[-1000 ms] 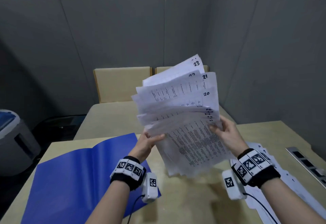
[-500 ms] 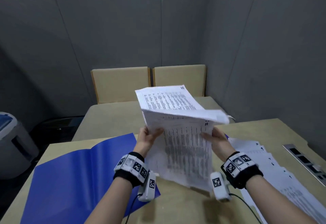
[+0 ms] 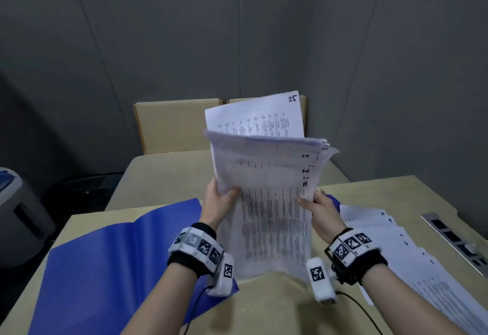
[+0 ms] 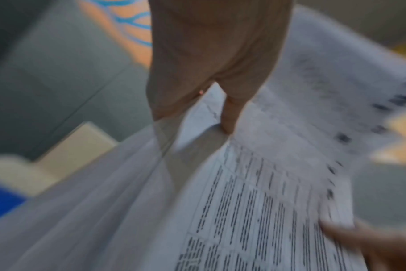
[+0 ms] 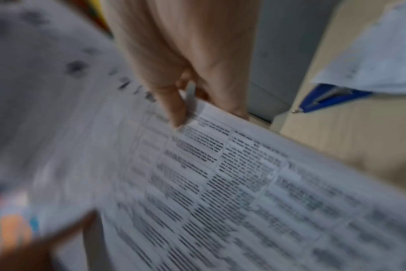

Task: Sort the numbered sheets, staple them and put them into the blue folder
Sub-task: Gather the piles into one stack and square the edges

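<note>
I hold a stack of printed numbered sheets (image 3: 266, 197) upright above the table, its bottom edge near the tabletop. My left hand (image 3: 219, 202) grips the stack's left edge (image 4: 197, 165), thumb on the front. My right hand (image 3: 317, 208) pinches the right edge (image 5: 220, 165). The back sheet, marked 25 (image 3: 264, 118), sticks up above the others. The blue folder (image 3: 113, 263) lies open on the table to the left. A second spread of numbered sheets (image 3: 412, 260) lies on the table to the right. No stapler is in view.
A blue pen (image 5: 325, 100) lies on the table under the right-hand sheets. A power strip (image 3: 454, 239) is set into the table at the right edge. Two beige chairs (image 3: 171, 126) and grey partition walls stand behind. A grey bin (image 3: 15, 215) stands at the far left.
The fanned sheets have been gathered into a squarer stack and stood upright. Both hands have shifted closer along its edges, and sheet 25 now shows at the back.
</note>
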Demonstrator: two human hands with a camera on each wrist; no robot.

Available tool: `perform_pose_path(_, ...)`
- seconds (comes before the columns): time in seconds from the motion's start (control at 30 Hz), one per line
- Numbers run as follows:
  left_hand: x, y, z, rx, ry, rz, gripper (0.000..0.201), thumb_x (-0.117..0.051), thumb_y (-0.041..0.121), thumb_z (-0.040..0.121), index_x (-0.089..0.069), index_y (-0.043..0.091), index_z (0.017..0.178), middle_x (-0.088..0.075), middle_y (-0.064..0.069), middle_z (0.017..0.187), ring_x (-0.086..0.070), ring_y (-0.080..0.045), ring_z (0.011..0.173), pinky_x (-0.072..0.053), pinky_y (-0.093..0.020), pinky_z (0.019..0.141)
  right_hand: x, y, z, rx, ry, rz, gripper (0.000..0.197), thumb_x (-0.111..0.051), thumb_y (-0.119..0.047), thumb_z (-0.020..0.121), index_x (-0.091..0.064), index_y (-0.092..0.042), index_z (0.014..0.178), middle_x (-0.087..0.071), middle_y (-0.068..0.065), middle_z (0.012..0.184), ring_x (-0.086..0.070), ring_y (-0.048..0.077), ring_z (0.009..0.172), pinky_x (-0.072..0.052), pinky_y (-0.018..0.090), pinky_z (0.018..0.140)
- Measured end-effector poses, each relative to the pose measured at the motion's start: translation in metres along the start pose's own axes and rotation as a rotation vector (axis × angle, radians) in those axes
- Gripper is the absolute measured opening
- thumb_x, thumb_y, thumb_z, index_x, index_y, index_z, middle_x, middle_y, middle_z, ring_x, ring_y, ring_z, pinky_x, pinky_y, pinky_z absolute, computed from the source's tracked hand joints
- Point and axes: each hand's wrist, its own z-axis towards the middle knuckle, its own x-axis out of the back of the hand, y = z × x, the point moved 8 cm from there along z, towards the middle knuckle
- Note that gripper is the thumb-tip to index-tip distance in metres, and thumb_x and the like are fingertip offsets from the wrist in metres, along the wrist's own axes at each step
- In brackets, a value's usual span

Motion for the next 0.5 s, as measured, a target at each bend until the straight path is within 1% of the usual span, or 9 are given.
perform_pose_path(0.07,-0.002,0.01,-0.008,-0.069,0.06,0.123,0.064,-0.068,0.035,0.078,-0.043,0.017,0.134,-0.06,-0.001,0.127,-0.058,-0.022,0.116,-0.049,-0.045,0.098,-0.001,0.002,0.003,0.012,0.06,-0.042,0.019,-0.055,-0.001,0.091,-0.065,-0.011,0.103,-0.069,0.012,0.111,-0.066,0.022,0.099,-0.052,0.044,0.092)
perform_pose_path(0.17,-0.007,0.025,-0.011,-0.079,-0.064,-0.064,0.077,-0.07,0.016,0.083,-0.025,0.026,0.145,-0.054,0.005,0.132,-0.058,-0.015,0.116,-0.047,-0.04,0.101,0.006,0.004,0.009,-0.04,0.065,0.056,0.021,-0.054,-0.002,0.092,-0.061,-0.005,0.112,-0.069,0.013,0.11,-0.067,0.023,0.096,-0.055,0.039,0.082)
perform_pose_path(0.2,-0.007,0.031,-0.011,-0.109,-0.113,-0.071,0.084,-0.071,0.015,0.083,-0.019,0.027,0.148,-0.049,0.007,0.137,-0.056,-0.012,0.118,-0.045,-0.038,0.103,0.009,0.006,0.012,-0.073,0.038,0.094,0.025,-0.055,-0.002,0.092,-0.059,-0.003,0.116,-0.068,0.015,0.113,-0.066,0.027,0.1,-0.054,0.044,0.086)
perform_pose_path(0.27,-0.004,0.04,-0.009,-0.186,-0.189,0.063,0.089,-0.07,0.026,0.084,-0.012,0.024,0.151,-0.032,0.012,0.146,-0.04,-0.006,0.13,-0.033,-0.035,0.112,0.012,0.008,0.014,-0.127,-0.02,0.105,0.03,-0.057,-0.003,0.09,-0.058,-0.007,0.12,-0.065,0.014,0.12,-0.06,0.031,0.112,-0.044,0.054,0.101)
perform_pose_path(0.33,-0.007,0.049,-0.012,-0.29,-0.205,0.263,0.081,-0.064,0.026,0.089,-0.013,0.015,0.151,-0.028,0.003,0.152,-0.026,-0.003,0.135,-0.022,-0.029,0.116,0.01,0.013,0.012,-0.15,-0.05,0.105,0.031,-0.053,0.002,0.091,-0.059,-0.014,0.117,-0.064,0.01,0.121,-0.056,0.031,0.117,-0.037,0.054,0.107)
perform_pose_path(0.4,-0.016,0.056,-0.019,-0.357,-0.226,0.281,0.072,-0.063,0.018,0.089,-0.022,0.015,0.148,-0.042,0.0,0.146,-0.04,0.0,0.13,-0.033,-0.027,0.113,0.007,0.02,0.01,-0.153,-0.05,0.145,0.034,-0.047,0.007,0.093,-0.06,-0.019,0.112,-0.064,0.008,0.119,-0.055,0.031,0.118,-0.036,0.052,0.108)
perform_pose_path(0.43,-0.022,0.061,-0.024,-0.378,-0.249,0.251,0.067,-0.063,0.013,0.088,-0.028,0.019,0.145,-0.053,0.005,0.135,-0.05,0.006,0.119,-0.042,-0.021,0.104,0.007,0.025,0.009,-0.166,-0.055,0.178,0.035,-0.046,0.007,0.093,-0.059,-0.019,0.111,-0.063,0.008,0.118,-0.055,0.031,0.117,-0.036,0.051,0.108)
perform_pose_path(0.47,-0.026,0.064,-0.028,-0.39,-0.27,0.234,0.068,-0.063,0.008,0.087,-0.027,0.025,0.142,-0.057,0.012,0.126,-0.054,0.014,0.109,-0.045,-0.012,0.095,0.006,0.031,0.007,-0.182,-0.073,0.209,0.035,-0.046,0.007,0.093,-0.058,-0.018,0.114,-0.063,0.009,0.12,-0.055,0.031,0.117,-0.036,0.051,0.109)
perform_pose_path(0.5,-0.029,0.064,-0.029,-0.38,-0.291,0.217,0.073,-0.064,0.009,0.087,-0.021,0.029,0.143,-0.054,0.017,0.126,-0.052,0.018,0.109,-0.042,-0.006,0.093,0.006,0.036,0.006,-0.199,-0.087,0.222,0.038,-0.047,0.006,0.093,-0.054,-0.016,0.123,-0.06,0.01,0.126,-0.053,0.031,0.119,-0.034,0.051,0.109)
